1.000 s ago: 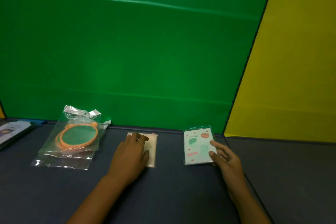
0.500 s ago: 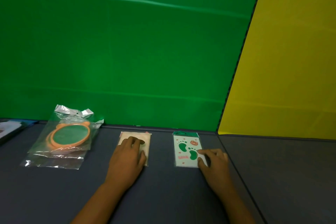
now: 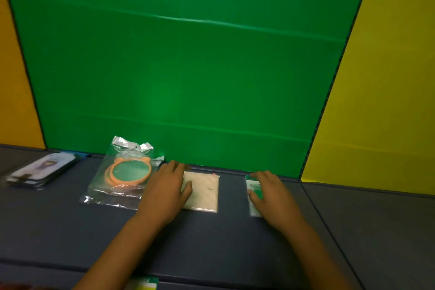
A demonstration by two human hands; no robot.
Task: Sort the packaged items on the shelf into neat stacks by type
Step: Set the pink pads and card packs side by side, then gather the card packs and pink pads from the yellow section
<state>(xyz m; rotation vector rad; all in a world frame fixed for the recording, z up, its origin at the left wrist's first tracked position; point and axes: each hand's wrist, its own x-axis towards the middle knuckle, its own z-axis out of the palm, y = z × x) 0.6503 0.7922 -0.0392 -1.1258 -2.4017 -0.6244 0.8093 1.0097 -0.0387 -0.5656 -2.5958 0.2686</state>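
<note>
A beige flat packet (image 3: 205,190) lies on the dark shelf (image 3: 211,242). My left hand (image 3: 164,193) rests flat on its left edge, fingers together. To the right, a white packet with green footprints (image 3: 253,193) is mostly covered by my right hand (image 3: 273,193), which lies flat on it with fingers spread. Left of my left hand sits a clear bag with an orange-rimmed round item (image 3: 128,170), stacked on another clear bag. At the far left lies a stack of white and dark packaged cards (image 3: 43,169).
A green back wall (image 3: 188,77) rises behind the packets, with a yellow panel (image 3: 388,101) at the right and an orange one (image 3: 16,77) at the left. A green and yellow item (image 3: 143,283) peeks in at the bottom edge.
The view has shifted left, bringing the card stack into sight. My right hand slid up over the footprint packet and now covers most of it. My left hand stays on the beige packet.
</note>
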